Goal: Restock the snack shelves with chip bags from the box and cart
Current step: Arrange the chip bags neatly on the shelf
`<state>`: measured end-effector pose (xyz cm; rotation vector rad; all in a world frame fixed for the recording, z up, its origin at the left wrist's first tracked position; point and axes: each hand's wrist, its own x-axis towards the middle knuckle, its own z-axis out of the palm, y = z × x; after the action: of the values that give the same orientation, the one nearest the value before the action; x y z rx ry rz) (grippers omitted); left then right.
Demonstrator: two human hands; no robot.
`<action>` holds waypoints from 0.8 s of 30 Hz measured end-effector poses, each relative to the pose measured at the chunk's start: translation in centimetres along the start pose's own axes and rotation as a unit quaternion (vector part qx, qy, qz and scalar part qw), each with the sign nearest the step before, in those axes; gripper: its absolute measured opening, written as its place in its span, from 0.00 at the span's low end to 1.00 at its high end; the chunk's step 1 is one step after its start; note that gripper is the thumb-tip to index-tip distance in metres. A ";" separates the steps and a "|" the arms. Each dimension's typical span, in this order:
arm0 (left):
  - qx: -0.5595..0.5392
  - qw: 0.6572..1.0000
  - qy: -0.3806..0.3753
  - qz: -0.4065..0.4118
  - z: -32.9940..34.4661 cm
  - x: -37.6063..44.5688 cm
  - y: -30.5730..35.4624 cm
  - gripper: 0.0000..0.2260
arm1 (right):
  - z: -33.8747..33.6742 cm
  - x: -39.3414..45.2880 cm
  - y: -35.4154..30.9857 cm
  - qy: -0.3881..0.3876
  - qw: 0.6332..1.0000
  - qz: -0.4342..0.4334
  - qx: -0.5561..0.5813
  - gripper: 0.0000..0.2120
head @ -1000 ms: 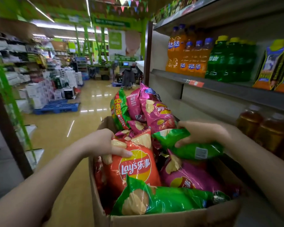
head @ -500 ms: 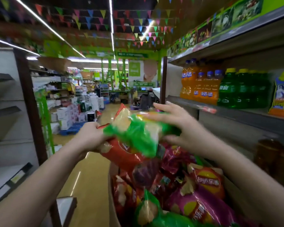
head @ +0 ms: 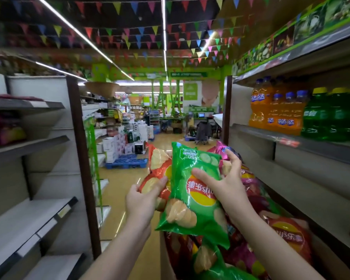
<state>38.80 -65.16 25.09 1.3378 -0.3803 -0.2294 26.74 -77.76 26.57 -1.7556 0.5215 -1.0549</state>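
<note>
Two upended bags (head: pixel 192 190), long axes vertical

Green chip bag (head: pixel 192 190) held up upside-down, logo inverted, glossy, tilted slightly, above the box (head: pixel 166 257). Red chip bag (head: pixel 157 168) just behind it on the left, touching. Box packed with more chip bags (head: pixel 249 251), pink, red, green, piled loosely. Left shelves (head: pixel 26 221) mostly bare.

Clearance around the box (head: pixel 166 257)
Left of the box: bare shelf boards (head: pixel 22 221); right: bottles (head: pixel 279 112) fill the shelf
</note>
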 end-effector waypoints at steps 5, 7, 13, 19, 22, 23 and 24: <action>0.002 0.999 0.039 0.038 -0.4 -0.2 0.5 0.19 | 0.6 -0.6 -0.4 -0.114 0.972 0.176 0.109 0.39; -0.025 0.997 0.067 0.042 -1.4 0.3 0.3 0.19 | 0.3 -0.4 -0.1 -0.121 0.961 0.191 0.159 0.29; -0.198 0.961 0.193 0.019 -5.5 1.1 1.9 0.40 | 1.1 0.7 -0.8 -0.148 0.895 0.238 0.347 0.23; -0.266 0.931 0.251 0.016 -8.3 -2.2 3.3 0.40 | 8.2 -1.5 -4.2 -0.212 0.867 0.214 0.396 0.34; -0.198 0.940 0.276 0.036 -12.6 -3.9 3.6 0.40 | 10.4 -2.9 -5.5 -0.263 0.859 0.194 0.395 0.26; -0.158 0.944 0.284 0.047 -14.4 -4.4 4.1 0.37 | 11.0 -3.6 -6.3 -0.290 0.851 0.189 0.394 0.24; -0.129 0.948 0.285 0.056 -16.6 -5.0 4.9 0.33 | 11.8 -4.2 -6.7 -0.325 0.840 0.177 0.397 0.25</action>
<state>40.46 -47.29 26.10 1.0616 0.0645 0.2010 33.68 -65.62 29.17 -1.0870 -0.0497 -0.2701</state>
